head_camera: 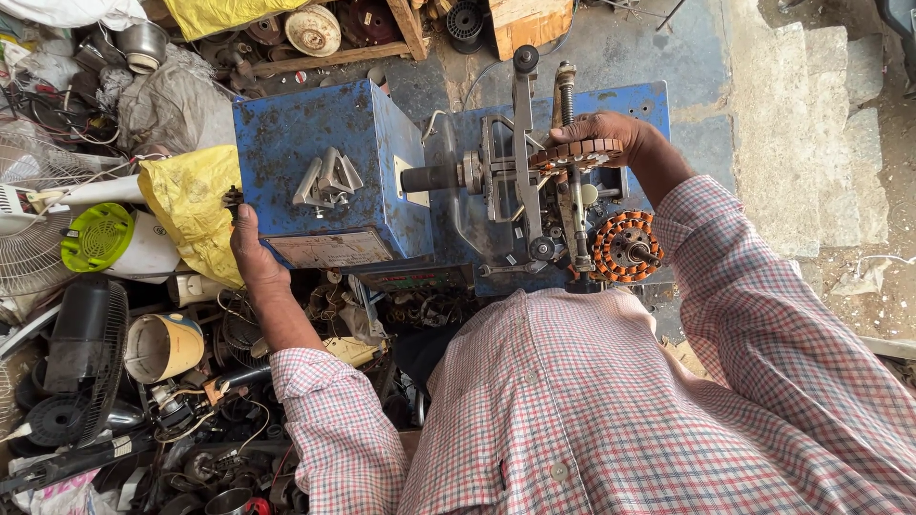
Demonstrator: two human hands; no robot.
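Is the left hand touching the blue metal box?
Touching. The head view shows the left hand pressed against the left edge of the blue metal box, fingers curled on its side, with no gap between them.

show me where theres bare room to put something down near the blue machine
Bare concrete floor lies beyond the blue winding machine, bordered by stone steps. The side by the left hand is crowded with fan parts.

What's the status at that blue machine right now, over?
Left hand grips the blue box at its side. Right hand holds a copper-wound stator on the spindle. Second wound stator sits alongside. Nothing blocking, over.
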